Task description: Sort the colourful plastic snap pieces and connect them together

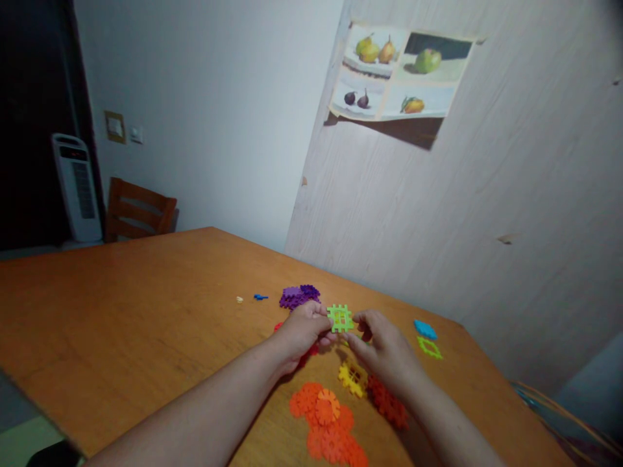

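Observation:
My left hand (307, 329) grips a light green square plastic building piece (339, 318) with notched edges and a window-like opening, raised above the table. My right hand (382, 340) is at the piece's right side, thumb and forefinger apart and curved toward its edge; I cannot tell whether they touch it. Below the hands is a yellow notched piece (353, 378), with red pieces (388, 402) partly under my right forearm. More red pieces are half hidden behind my left wrist. Purple pieces (298, 296) are heaped just beyond my left hand.
Orange notched discs (328, 425) lie in a pile near me on the wooden table (146, 311). A blue piece (425, 329) and a yellow-green frame (429, 347) are at the right. A small blue part (261, 297) lies left of the purple heap. A chair (141, 211) stands behind.

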`<state>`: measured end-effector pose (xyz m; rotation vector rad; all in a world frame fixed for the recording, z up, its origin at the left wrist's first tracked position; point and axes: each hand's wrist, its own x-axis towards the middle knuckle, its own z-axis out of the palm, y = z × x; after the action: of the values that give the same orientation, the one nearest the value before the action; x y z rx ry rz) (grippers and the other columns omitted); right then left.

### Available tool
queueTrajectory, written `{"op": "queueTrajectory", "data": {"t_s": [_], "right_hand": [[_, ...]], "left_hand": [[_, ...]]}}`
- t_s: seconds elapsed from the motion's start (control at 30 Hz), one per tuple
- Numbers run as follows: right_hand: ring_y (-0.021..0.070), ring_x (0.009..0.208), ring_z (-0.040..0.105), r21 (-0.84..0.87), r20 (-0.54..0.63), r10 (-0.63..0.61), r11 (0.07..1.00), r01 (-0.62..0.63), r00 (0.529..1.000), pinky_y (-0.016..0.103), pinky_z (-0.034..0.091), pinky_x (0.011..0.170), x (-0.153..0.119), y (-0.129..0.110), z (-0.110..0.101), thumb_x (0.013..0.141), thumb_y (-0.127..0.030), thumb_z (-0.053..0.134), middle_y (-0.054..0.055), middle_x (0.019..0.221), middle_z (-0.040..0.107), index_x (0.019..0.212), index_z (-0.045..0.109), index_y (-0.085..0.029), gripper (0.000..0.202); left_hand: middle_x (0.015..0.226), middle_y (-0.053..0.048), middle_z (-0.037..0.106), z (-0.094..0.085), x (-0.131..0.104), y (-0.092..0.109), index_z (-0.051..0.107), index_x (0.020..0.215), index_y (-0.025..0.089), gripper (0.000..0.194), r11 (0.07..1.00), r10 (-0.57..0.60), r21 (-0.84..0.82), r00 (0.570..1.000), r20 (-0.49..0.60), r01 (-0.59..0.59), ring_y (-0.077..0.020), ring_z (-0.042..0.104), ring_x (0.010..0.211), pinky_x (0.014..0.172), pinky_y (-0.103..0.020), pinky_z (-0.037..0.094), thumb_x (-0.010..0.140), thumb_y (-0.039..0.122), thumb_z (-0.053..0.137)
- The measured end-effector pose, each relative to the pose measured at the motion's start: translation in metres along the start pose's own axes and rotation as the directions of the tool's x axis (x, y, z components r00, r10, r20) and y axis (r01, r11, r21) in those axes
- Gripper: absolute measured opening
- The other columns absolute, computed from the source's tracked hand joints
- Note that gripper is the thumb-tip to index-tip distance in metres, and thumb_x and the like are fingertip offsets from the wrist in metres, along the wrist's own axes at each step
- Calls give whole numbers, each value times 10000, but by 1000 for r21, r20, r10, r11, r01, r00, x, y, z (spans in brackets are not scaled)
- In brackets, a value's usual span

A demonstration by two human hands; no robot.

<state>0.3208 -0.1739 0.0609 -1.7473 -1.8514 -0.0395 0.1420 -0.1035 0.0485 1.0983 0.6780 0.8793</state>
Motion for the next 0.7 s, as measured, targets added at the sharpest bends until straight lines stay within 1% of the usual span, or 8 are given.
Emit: {"op": "queueTrajectory", "data": {"t_s": [0.1,0.33,0.4,0.47,0.53,0.6,0.63,0.7], "right_hand": [[175,746,604,-19,-5,11,1000,-11,1000,289,447,680,0,-1,0,879,-455,583,38,875,658,963,622,-217,255],[170,726,602,-116,-43,20,993,-25,999,267,373,631,-2,-12,1,889,-427,570,35,841,678,945,655,-216,235],[170,729,605,-133,-42,30,990,-36,999,268,365,629,-1,-13,0,884,-422,567,36,859,693,963,667,-218,240],[173,747,615,-143,-38,49,988,-54,998,269,371,641,2,-8,-6,879,-418,559,34,873,706,996,682,-222,259],[182,770,626,-155,-59,101,982,-109,993,271,385,660,6,5,-15,874,-426,549,33,858,709,1009,697,-224,285],[188,758,628,-169,-111,199,962,-216,974,272,389,657,9,29,-28,867,-439,540,31,814,704,968,712,-225,293],[189,751,630,-170,-139,257,945,-279,956,274,391,658,9,44,-34,869,-440,527,31,801,704,957,718,-228,299],[199,731,632,-167,-179,382,897,-410,907,276,386,635,5,78,-45,871,-456,510,40,770,704,914,722,-225,316]], "left_hand": [[731,-44,682,1,-1,1,541,898,156,205,1000,-8,5,1000,-6,8,-89,625,591,544,-160,445,767,178,698],[707,-39,676,1,-2,2,525,958,151,217,999,-7,37,1000,15,7,-85,598,571,549,-172,431,795,183,663],[711,-35,670,1,-2,2,521,973,149,253,999,-7,40,999,31,6,-92,604,591,562,-181,432,785,201,683],[729,-25,663,1,-3,3,512,1020,152,323,999,4,32,999,32,-5,-99,604,604,566,-194,425,774,233,704],[744,-7,648,1,-4,4,496,1075,160,392,999,22,44,1000,9,-23,-104,596,609,563,-205,410,768,267,716],[745,17,623,0,-5,5,495,1104,166,423,995,40,94,999,-16,-38,-103,579,610,556,-210,388,766,294,716],[743,27,610,0,-5,5,502,1104,166,421,991,48,126,999,-26,-44,-100,567,609,554,-211,377,766,304,713],[744,35,592,0,-5,5,522,1092,160,402,981,68,185,997,-38,-60,-95,541,609,555,-212,362,770,320,701]]}}
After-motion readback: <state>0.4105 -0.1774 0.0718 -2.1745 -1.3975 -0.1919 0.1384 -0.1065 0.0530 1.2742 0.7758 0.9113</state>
